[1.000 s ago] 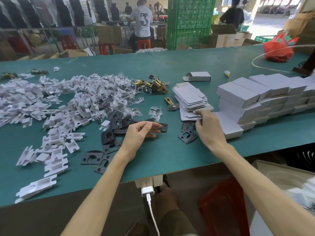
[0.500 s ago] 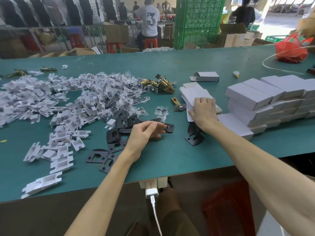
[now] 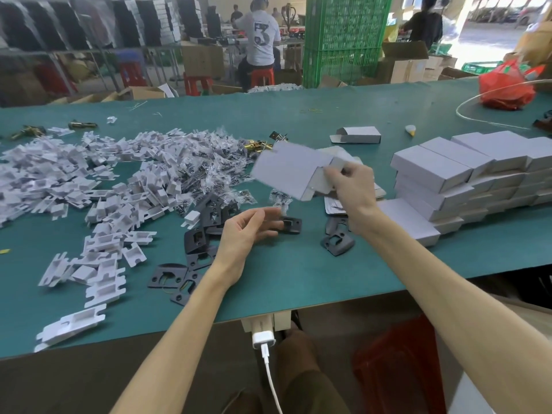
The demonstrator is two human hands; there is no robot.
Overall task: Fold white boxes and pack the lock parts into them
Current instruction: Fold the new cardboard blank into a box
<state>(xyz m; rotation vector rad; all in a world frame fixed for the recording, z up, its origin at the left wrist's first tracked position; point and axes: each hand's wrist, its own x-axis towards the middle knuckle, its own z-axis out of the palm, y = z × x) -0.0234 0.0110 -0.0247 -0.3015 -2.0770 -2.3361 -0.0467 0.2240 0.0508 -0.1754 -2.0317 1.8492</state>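
My right hand (image 3: 351,182) pinches a flat white box blank (image 3: 288,171) by its flap and holds it tilted above the table. Under that hand lies the stack of flat box blanks (image 3: 336,206), mostly hidden. My left hand (image 3: 246,231) rests on the green table (image 3: 298,276), its fingers curled round a black lock plate (image 3: 291,225). More black lock plates (image 3: 197,243) lie scattered beside and in front of it. Brass latch parts (image 3: 257,145) show behind the lifted blank.
A big heap of white plastic inserts and small screw bags (image 3: 119,180) covers the left half of the table. Folded white boxes (image 3: 466,171) are stacked at the right. One open box (image 3: 357,135) lies further back. A red bag (image 3: 507,85) sits far right. A charger (image 3: 263,339) hangs at the front edge.
My right hand has lifted one flat blank off the stack and raised it to the left. My left hand has stayed on the black plate.
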